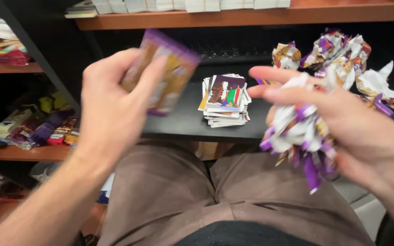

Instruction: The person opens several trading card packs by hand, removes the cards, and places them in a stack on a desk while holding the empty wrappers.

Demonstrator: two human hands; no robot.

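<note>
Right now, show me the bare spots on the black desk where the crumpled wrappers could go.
Bare desk lies left of the card stack and along the front edge below it. The far right is crowded with the wrapper pile.

— What's on the pack (163,73) in the left hand (110,107)?
— Too blurred to tell; fingers cover its lower edge.
— And the torn wrapper (299,132)?
— Smeared too, and the right hand (343,123) hides part of it. Both forearms run off the frame's edge.
</note>
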